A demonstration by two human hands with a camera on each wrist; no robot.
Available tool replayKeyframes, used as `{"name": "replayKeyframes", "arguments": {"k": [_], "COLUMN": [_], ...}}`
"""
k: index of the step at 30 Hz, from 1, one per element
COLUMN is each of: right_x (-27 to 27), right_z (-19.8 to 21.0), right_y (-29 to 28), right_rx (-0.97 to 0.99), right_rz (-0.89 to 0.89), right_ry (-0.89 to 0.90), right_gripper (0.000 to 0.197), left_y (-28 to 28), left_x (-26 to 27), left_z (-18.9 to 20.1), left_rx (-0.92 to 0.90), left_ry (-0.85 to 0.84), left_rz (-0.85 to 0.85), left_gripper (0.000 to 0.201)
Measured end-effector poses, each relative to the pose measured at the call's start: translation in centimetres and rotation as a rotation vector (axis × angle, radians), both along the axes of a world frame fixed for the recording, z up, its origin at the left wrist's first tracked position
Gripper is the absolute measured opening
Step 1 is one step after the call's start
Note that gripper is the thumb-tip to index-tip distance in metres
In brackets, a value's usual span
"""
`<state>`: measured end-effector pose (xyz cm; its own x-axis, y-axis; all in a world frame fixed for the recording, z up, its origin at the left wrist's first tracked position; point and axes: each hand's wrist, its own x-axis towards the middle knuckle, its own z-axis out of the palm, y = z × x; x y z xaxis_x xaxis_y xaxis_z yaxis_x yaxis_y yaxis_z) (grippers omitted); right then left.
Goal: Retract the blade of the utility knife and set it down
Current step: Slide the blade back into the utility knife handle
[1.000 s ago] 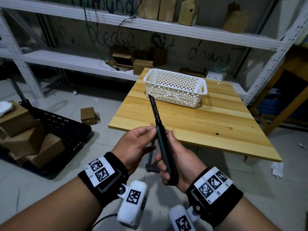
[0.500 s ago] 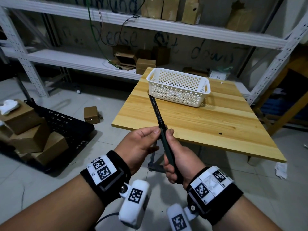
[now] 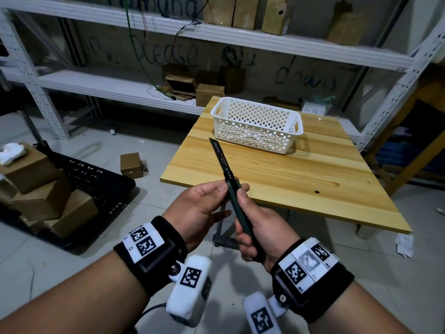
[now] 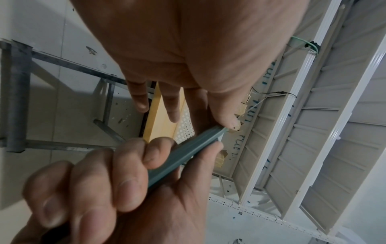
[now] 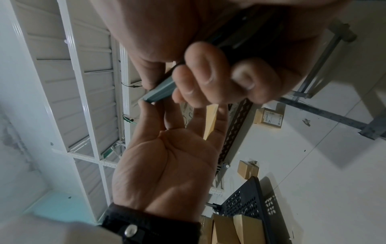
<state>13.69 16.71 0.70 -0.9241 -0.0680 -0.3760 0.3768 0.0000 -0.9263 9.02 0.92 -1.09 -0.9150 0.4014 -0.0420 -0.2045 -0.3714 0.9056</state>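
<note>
A utility knife with a dark green handle (image 3: 237, 208) is held upright in front of me, just short of the wooden table (image 3: 301, 184). Its black blade (image 3: 220, 155) sticks out, pointing up and left toward the white basket (image 3: 257, 126). My right hand (image 3: 255, 222) grips the handle, thumb on top near its front. My left hand (image 3: 199, 208) is beside it, thumb tip touching the handle's front end, other fingers straight. The left wrist view shows the handle (image 4: 183, 153) in the right hand (image 4: 104, 181). In the right wrist view the left hand's palm (image 5: 167, 156) lies open below the handle (image 5: 160, 92).
The perforated basket stands at the table's far side. White metal shelving (image 3: 265, 39) with cardboard boxes runs behind. On the floor to the left are a black crate (image 3: 96, 182), stacked boxes (image 3: 36, 189) and one small box (image 3: 131, 165).
Both hands and the knife have stayed almost where they were. The blade sticks out about as far as before.
</note>
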Motion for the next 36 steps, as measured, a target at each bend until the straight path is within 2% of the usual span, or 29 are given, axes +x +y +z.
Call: {"name": "replayKeyframes", "arguments": {"k": [14, 36], "right_x": [-0.1, 0.07], "right_z": [-0.23, 0.04], "right_y": [0.05, 0.15], "right_rx": [-0.093, -0.1], "right_rz": [0.028, 0.09], "right_ry": [0.032, 0.076], "right_gripper": [0.06, 0.053], "left_y": [-0.22, 0.01], "left_x": [0.13, 0.13], "left_z": [0.15, 0.18], "left_rx": [0.021, 0.029], "left_ry": [0.002, -0.025], "left_rz": [-0.002, 0.002], "left_gripper": [0.027, 0.029]}}
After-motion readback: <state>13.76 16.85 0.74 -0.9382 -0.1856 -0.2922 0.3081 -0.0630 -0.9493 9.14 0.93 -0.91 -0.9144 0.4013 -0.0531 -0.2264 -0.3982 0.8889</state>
